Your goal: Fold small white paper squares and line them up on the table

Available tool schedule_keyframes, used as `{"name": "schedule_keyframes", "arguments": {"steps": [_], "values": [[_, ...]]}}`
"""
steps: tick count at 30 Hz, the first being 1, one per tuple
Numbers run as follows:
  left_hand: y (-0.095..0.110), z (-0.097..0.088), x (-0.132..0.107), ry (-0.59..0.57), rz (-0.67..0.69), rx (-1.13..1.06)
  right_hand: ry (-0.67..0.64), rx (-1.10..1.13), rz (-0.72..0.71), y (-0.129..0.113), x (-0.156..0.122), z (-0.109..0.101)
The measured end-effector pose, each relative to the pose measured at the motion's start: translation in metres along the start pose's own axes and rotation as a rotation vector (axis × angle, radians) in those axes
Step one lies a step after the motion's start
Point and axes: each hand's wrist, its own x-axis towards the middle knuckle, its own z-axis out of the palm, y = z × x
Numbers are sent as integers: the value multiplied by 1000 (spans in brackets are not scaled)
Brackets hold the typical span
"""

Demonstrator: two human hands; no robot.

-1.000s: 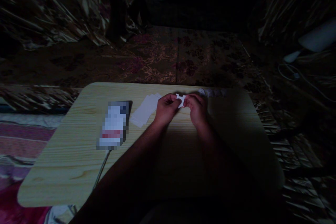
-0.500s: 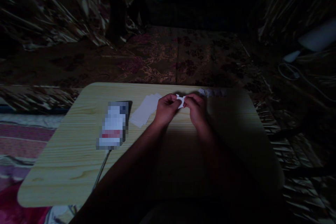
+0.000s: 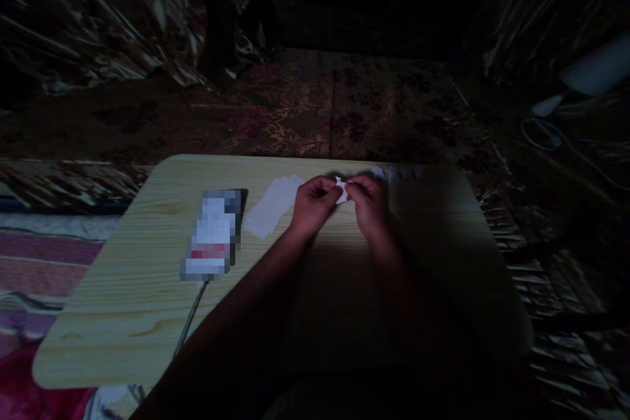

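A small white piece of folded paper [image 3: 342, 191] is pinched between both hands above the far half of the wooden table [image 3: 152, 230]. My left hand [image 3: 315, 202] closes on its left side with thumb and fingers. On its right side my right hand [image 3: 368, 200] grips it the same way. Fingers cover much of the paper, so its full shape is hidden. Just left of my left hand lies a loose stack of white paper sheets [image 3: 272, 207]. Beyond my right hand, several small white folded paper pieces [image 3: 398, 173] sit in a row near the far edge, in dim light.
A phone-like device [image 3: 211, 233], blurred out, lies at the table's left with a cable [image 3: 191, 318] running toward me. Patterned fabric [image 3: 315, 105] spreads behind the table. A white lamp-like object [image 3: 598, 69] and a thin cord [image 3: 536, 138] are at the right. Striped bedding [image 3: 44, 262] shows at left.
The paper between my fingers has changed shape: less of its top edge shows and it looks narrower. My hands have drawn very slightly closer together.
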Motion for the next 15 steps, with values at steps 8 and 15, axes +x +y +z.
{"name": "schedule_keyframes", "arguments": {"steps": [8,15], "values": [[-3,-3,1,-23,-5,-6,-15,24,25,3,1,-1],[-8,-8,6,-84,-11,-95,-73,72,43,5,2,-3]]}}
